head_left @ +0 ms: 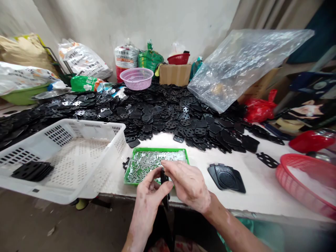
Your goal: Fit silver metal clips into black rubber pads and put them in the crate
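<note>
My left hand (148,197) is closed around a black plastic plate (166,201), seen edge-on at the table's front edge. My right hand (190,185) is pinched at the plate's upper end; what its fingertips hold is too small and hidden to make out. Just behind both hands lies a green tray (136,151) filled with small silver metal pins (147,162). To the right, a black plate with a round mesh panel (227,176) rests flat on the white tabletop.
A white plastic crate (86,178) at left holds a stack of black plates (33,170). A wide heap of black plates (157,108) spreads across the back. A pink basket (296,182) stands at right, and a clear plastic bag (244,63) leans behind the heap.
</note>
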The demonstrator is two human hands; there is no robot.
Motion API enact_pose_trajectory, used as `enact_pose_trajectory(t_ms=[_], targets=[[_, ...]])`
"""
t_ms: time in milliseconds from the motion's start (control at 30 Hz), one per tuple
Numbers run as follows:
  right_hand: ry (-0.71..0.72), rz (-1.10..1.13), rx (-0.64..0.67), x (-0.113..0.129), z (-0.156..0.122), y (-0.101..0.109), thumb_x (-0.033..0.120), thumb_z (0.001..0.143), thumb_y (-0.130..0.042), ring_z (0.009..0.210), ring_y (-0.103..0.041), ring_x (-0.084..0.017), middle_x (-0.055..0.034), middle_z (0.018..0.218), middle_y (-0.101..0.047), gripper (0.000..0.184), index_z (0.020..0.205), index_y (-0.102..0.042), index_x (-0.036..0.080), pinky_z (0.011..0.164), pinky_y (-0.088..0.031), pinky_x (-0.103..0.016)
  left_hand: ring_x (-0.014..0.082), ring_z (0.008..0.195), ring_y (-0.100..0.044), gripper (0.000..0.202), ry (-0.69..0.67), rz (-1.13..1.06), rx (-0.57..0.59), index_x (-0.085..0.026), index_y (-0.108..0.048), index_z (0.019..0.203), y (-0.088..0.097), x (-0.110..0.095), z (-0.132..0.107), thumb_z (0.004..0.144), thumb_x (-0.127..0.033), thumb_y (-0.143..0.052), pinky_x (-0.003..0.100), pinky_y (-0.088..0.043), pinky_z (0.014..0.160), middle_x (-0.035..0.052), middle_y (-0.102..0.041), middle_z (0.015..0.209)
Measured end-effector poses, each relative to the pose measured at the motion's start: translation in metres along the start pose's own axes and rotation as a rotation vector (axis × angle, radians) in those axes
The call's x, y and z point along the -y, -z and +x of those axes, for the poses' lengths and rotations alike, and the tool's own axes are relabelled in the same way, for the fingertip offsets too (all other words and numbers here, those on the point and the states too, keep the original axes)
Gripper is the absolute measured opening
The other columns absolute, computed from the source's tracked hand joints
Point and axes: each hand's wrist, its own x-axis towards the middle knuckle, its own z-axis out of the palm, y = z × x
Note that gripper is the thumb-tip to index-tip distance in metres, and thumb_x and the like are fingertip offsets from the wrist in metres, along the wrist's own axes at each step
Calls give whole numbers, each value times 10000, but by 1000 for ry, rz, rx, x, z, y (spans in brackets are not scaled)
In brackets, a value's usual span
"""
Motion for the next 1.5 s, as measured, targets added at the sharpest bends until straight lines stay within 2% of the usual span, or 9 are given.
enact_pose_trajectory(t_ms=[233,400,533,633,833,1000,1300,1433,1500], targets=[[-47,71,38,3,11,9,130,954,-438,929,-658,-188,-105,1053,-685,306,1188,-620,202,793,-564,-305,191,734,-621,455,16,-165,15,-198,-710,1156,3,-2,-3,723,-320,-782,272,-479,641,66,-724,906],[86,-35,80,-3,12,7,158,944,-437,993,-648,-224,-138,1118,-686,314,1205,-611,160,815,-557,-346,124,653,-594,385,92,-350,95,-209,-703,1152,7,-1,-2,777,-284,-752,235,-462,560,65,-707,1016],[-5,25,157,-2,20,3,99,940,-403,1052,-619,-195,-110,1208,-654,378,1246,-602,196,861,-539,-323,155,763,-656,267,166,-485,-34,-219,-748,994,10,-3,-2,749,-320,-782,269,-536,694,42,-713,1016],[-84,100,260,7,37,5,216,979,-453,1068,-587,-200,-106,1217,-632,341,1299,-574,210,896,-519,-337,169,852,-683,206,171,-587,-101,-231,-758,885,16,-12,-3,707,-319,-816,252,-545,761,20,-724,978],[10,46,542,29,72,11,639,699,-731,1202,-507,-310,-172,1357,-526,966,1458,-381,154,1012,-427,-430,271,1075,-653,315,148,-666,-123,-257,-756,988,33,-35,-7,702,-377,-810,341,-543,878,40,-742,1024],[73,-94,622,49,100,6,583,655,-790,1130,-537,-341,-179,1315,-555,977,1436,-403,141,925,-456,-438,317,1206,-582,365,168,-757,-12,-270,-736,1071,50,-41,-10,767,-471,-725,426,-505,959,58,-729,1129],[371,38,705,75,171,-28,383,681,-820,1149,-519,-299,-159,1300,-541,879,1415,-408,131,940,-459,-385,267,1342,-455,371,-84,-781,-127,-297,-732,1036,95,-80,-28,781,-560,-670,390,-466,1007,19,-714,1171],[449,182,680,73,205,-59,380,720,-791,1219,-485,-280,-156,1360,-492,910,1466,-329,139,992,-437,-369,278,1167,-600,414,-221,-701,-160,-288,-709,1107,120,-92,-33,846,-582,-579,361,-551,816,49,-715,1153],[459,208,673,64,225,-82,395,730,-782,1254,-462,-275,-158,1387,-465,932,1486,-295,146,1025,-413,-369,263,1037,-655,418,-322,-556,-278,-268,-668,1190,134,-87,-36,865,-520,-594,315,-550,689,72,-711,1146]])
